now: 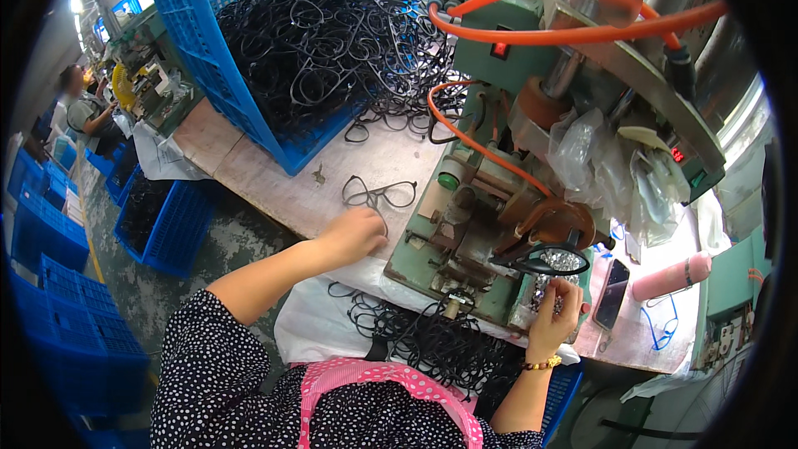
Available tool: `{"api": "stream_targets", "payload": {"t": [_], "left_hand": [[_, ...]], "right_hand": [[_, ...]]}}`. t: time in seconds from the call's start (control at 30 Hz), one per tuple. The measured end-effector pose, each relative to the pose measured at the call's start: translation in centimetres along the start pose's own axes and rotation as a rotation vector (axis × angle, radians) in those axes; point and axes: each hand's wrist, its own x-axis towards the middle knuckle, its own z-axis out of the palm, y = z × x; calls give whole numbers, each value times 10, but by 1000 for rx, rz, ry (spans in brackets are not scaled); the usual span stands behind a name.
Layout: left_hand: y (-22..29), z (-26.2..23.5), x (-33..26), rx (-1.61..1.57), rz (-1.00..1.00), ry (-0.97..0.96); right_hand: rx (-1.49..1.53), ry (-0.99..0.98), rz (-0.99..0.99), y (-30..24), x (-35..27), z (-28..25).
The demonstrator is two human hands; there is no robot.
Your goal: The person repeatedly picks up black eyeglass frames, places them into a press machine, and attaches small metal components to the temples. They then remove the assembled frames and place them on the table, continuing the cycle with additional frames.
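Note:
On the pale tabletop lies a dark eyeglass frame (379, 194) without visible lenses. My left hand (353, 237) reaches to its near side, fingers curled down over its temples, the fingertips partly hidden. A second black eyeglass frame (555, 264) is at the front of the green bench machine (465, 224), one rim toward me and the rest partly hidden by the machine's head. My right hand (557, 312) pinches this frame's near rim between thumb and fingers, beside a foil-covered block (525, 303).
A blue crate (291, 154) heaped with black eyeglass frames (324, 41) stands at the far left. More frames (416, 333) lie in front of me. Orange hoses (532, 33) arch over the machine. At right are a phone (613, 293), a pink bottle (672, 276) and blue glasses (662, 326). Another person (83, 112) works far left.

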Motion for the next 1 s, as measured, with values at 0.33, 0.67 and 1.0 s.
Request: {"api": "stream_targets", "payload": {"t": [0.33,0.67,1.0], "left_hand": [[-8,-13,16,471,107,155],[-20,-30,25,470,61,169],[66,-80,4,-773,-24,474]], "right_hand": [[7,-1,-14,10,-4,-1],[123,-23,23,-8,4,-10],[599,-39,111,-62,22,3]]}}
